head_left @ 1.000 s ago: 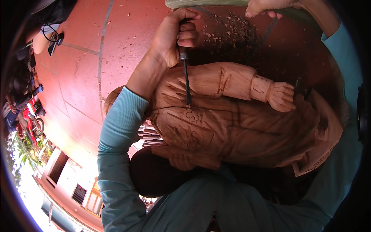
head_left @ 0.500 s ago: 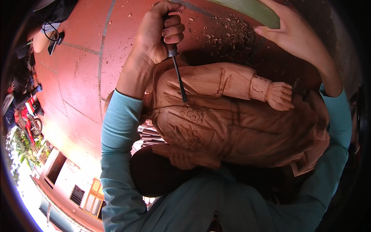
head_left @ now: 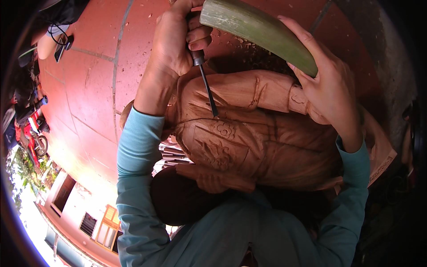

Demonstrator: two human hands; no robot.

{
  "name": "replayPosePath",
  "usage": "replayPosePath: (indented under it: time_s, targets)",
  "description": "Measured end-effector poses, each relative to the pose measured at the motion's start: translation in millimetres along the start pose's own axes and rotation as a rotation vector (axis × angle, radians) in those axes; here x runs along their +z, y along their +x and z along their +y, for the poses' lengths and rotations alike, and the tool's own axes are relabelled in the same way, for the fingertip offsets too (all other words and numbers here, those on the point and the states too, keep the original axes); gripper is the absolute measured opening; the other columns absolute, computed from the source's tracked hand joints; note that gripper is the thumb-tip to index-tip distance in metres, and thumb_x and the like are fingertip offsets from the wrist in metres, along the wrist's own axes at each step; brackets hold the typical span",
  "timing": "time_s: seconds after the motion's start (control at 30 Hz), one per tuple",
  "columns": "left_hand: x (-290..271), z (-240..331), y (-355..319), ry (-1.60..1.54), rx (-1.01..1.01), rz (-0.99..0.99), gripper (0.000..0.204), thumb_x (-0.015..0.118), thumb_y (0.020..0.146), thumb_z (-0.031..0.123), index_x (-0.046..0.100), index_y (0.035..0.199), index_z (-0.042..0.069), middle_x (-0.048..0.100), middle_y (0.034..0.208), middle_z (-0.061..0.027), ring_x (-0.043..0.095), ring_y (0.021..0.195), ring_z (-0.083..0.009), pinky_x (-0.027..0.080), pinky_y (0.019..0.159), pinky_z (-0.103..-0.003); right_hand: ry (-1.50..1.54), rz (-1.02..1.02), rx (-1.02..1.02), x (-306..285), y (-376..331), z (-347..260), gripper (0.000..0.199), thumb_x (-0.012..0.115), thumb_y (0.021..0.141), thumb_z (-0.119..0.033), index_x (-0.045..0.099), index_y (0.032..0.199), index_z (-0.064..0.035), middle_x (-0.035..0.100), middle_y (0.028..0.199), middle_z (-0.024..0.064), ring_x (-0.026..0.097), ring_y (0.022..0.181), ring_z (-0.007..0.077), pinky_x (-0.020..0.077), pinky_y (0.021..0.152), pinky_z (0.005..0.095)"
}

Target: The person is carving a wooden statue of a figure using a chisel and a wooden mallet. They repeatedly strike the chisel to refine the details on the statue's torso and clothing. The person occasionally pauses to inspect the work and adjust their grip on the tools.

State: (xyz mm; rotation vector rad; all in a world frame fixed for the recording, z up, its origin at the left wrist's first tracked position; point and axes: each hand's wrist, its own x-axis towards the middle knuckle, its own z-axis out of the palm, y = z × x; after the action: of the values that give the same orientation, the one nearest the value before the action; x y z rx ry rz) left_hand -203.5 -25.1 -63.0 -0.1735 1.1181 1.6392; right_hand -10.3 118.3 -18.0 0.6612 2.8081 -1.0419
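Across my lap lies a carved wooden statue (head_left: 284, 129) of a robed figure, with carved flowers on its chest. My left hand (head_left: 171, 44) is closed round the dark handle of a chisel (head_left: 207, 86). The chisel's thin metal blade slants down, its tip at the chest carving just above a flower. In my right hand (head_left: 331, 80) is a thick, slightly curved green mallet (head_left: 262, 35), gripped at its lower end. Its far end is beside the top of the chisel handle; whether they touch I cannot tell. The right wrist hides the statue's carved hand.
Wood shavings (head_left: 242, 43) lie on the red tiled floor (head_left: 91, 89) beyond the statue. Several slender rods (head_left: 173, 155) show left of the statue. A person's leg (head_left: 46, 46) is at the upper left, a red motorbike (head_left: 33, 144) at the far left, a building (head_left: 73, 200) lower left.
My right hand has swung the green mallet left and down toward the chisel handle. The left hand and chisel have barely shifted.
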Motion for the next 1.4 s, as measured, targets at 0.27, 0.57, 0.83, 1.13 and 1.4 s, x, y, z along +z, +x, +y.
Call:
replayPosePath:
  time_s: [0.27, 0.57, 0.83, 1.13, 1.4]
  targets:
    - [-2, 0, -9, 0.017, 0.081, 0.052, 0.025, 0.036, 0.091, 0.012, 0.040, 0.066, 0.010, 0.022, 0.049, 0.0071, 0.020, 0.036, -0.0023, 0.020, 0.028, -0.016, -0.034, 0.090, -0.035, -1, 3, -8, 0.058, 0.061, 0.079, -0.004, 0.045, 0.129, -0.0282, 0.060, 0.109, 0.0111, 0.062, 0.089, 0.0298, 0.0499, 0.069, 0.0348]
    - [-5, -6, -18, -0.046, 0.112, 0.172, 0.027, 0.036, 0.090, 0.010, 0.033, 0.063, 0.013, 0.023, 0.048, 0.0070, 0.020, 0.036, -0.0032, 0.021, 0.028, -0.017, -0.327, 0.032, -0.024, -17, 3, -28, 0.071, 0.061, 0.067, -0.004, 0.040, 0.134, -0.0185, 0.054, 0.077, 0.0155, 0.055, 0.063, 0.0307, 0.0458, 0.059, 0.0398]
    - [-8, -4, -23, -0.093, 0.109, 0.143, 0.023, 0.038, 0.091, 0.012, 0.037, 0.068, 0.010, 0.022, 0.048, 0.0060, 0.021, 0.037, -0.0042, 0.022, 0.029, -0.017, -0.329, 0.017, -0.010, -17, 5, -27, 0.063, 0.061, 0.069, -0.005, 0.044, 0.130, -0.0160, 0.058, 0.082, 0.0171, 0.058, 0.066, 0.0326, 0.0475, 0.060, 0.0401]
    - [-48, 17, -35, -0.243, 0.203, -0.118, 0.021, 0.037, 0.092, 0.014, 0.047, 0.100, -0.003, 0.019, 0.051, 0.0041, 0.021, 0.039, -0.0065, 0.023, 0.032, -0.019, -0.154, 0.096, -0.001, -14, 2, -33, 0.054, 0.059, 0.075, -0.005, 0.046, 0.126, -0.0155, 0.061, 0.093, 0.0178, 0.061, 0.078, 0.0348, 0.0492, 0.066, 0.0406]
    - [-35, 12, -39, -0.179, 0.262, -0.076, 0.031, 0.036, 0.093, 0.015, 0.046, 0.112, -0.007, 0.019, 0.052, 0.0039, 0.020, 0.039, -0.0060, 0.021, 0.031, -0.019, 0.015, 0.113, -0.041, 3, 0, 0, 0.061, 0.063, 0.078, -0.006, 0.043, 0.130, -0.0299, 0.063, 0.101, 0.0136, 0.063, 0.087, 0.0306, 0.0501, 0.068, 0.0361]
